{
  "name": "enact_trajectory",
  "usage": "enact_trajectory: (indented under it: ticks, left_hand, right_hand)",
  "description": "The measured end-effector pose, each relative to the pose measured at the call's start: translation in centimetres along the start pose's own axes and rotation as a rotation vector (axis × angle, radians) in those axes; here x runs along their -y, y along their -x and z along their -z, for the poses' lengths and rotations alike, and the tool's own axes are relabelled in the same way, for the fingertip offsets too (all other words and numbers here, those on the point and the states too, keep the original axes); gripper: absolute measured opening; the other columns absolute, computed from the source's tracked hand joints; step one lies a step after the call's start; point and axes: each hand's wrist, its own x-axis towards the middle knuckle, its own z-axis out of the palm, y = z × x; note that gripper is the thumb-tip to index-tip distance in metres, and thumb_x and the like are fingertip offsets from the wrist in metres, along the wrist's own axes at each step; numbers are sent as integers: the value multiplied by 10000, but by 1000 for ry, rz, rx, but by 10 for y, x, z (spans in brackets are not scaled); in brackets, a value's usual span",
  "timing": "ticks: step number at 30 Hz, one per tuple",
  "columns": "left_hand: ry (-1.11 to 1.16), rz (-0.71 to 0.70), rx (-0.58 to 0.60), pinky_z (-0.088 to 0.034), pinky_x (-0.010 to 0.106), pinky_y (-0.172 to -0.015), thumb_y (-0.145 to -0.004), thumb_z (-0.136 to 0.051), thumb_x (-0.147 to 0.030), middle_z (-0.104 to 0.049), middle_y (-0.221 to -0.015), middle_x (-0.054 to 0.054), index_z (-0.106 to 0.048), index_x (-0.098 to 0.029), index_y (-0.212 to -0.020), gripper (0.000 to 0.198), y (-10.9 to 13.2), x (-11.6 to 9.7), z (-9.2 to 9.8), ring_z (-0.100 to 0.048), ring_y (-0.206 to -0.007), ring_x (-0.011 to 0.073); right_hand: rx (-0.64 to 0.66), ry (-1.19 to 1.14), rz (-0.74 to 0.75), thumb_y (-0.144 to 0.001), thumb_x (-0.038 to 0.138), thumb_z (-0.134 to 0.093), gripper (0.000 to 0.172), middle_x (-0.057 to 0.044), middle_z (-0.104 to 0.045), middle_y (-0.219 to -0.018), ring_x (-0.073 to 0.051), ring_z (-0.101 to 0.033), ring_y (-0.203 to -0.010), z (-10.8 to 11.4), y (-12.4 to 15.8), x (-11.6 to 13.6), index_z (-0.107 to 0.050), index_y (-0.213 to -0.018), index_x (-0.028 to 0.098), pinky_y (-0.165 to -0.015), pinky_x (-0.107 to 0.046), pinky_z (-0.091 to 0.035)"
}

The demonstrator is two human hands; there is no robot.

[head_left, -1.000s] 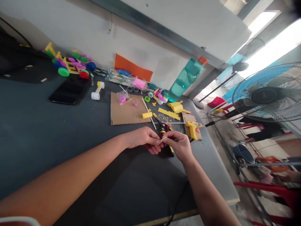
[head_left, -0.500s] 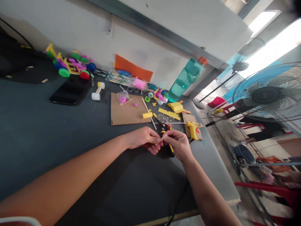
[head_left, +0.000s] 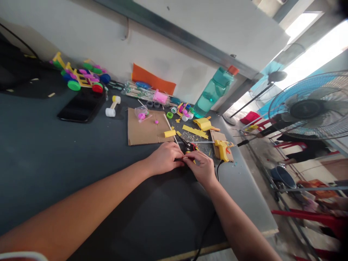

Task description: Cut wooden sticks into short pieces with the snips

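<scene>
My left hand point(head_left: 163, 157) and my right hand point(head_left: 199, 167) rest knuckles-up and side by side on the dark table point(head_left: 54, 152), fingertips meeting. Both are curled closed, and what they pinch between them is hidden. Just beyond the fingertips lies a pair of small cutters point(head_left: 187, 146) with black jaws and red-yellow handles, and my right fingers touch its handle end. A thin wooden skewer point(head_left: 169, 125) runs from the cardboard sheet point(head_left: 144, 132) toward my left hand.
A yellow glue gun point(head_left: 223, 149) sits right of my hands, its cord trailing off the front edge. Yellow foam strips point(head_left: 195, 131), bottle caps, a teal water bottle point(head_left: 213, 92), a phone point(head_left: 78, 107) and a colourful toy cart point(head_left: 81, 76) lie farther back. A standing fan point(head_left: 312, 107) is beyond the table's right edge.
Both hands have dropped onto the table and slid forward toward the cutters. The small pale stick they held up between them no longer shows.
</scene>
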Motion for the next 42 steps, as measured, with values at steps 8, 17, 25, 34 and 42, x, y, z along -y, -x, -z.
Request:
enact_trajectory:
  ticks: [8, 17, 25, 34, 42]
  left_hand:
    - [-119, -45, -28, -419, 298, -796, -830, -570, -261, -701, -805, 25, -700, -184, -796, 154, 1, 9, -13, -601, -858, 166]
    - [-130, -86, 2, -422, 309, -818, -835, -560, -267, -711, -818, 14, -696, -186, -792, 164, 1, 10, -10, -616, -881, 172]
    - [-120, -104, 11, -433, 306, -836, -824, -570, -250, -714, -814, 19, -697, -186, -788, 147, 0, 14, -11, -621, -891, 177]
    - [-16, -88, 33, -455, 288, -853, -816, -585, -265, -723, -852, 28, -719, -201, -841, 150, 2, 22, -10, -617, -923, 171]
    - [16, -51, 14, -432, 321, -890, -805, -591, -233, -719, -869, 23, -709, -204, -852, 131, 3, 15, -7, -615, -931, 173]
  right_hand:
    - [29, 41, -19, -769, 194, -594, 85, -13, -664, -758, -147, -610, -723, -4, 0, -3, -677, -774, 211, -686, -265, -475]
    - [66, -24, -73, -727, 197, -644, 106, -3, -667, -759, -133, -597, -665, -2, 0, -2, -684, -823, 218, -639, -250, -474]
    - [49, -17, -44, -747, 194, -628, 75, 4, -656, -728, -133, -593, -658, -4, 0, -2, -680, -793, 221, -631, -251, -464]
    - [66, 129, 124, -792, 197, -574, 78, -24, -641, -741, -167, -580, -735, -8, 0, 3, -650, -805, 208, -687, -285, -459]
    - [57, 132, 100, -802, 203, -554, 89, -26, -644, -758, -163, -584, -739, -9, 1, 3, -642, -799, 215, -695, -286, -464]
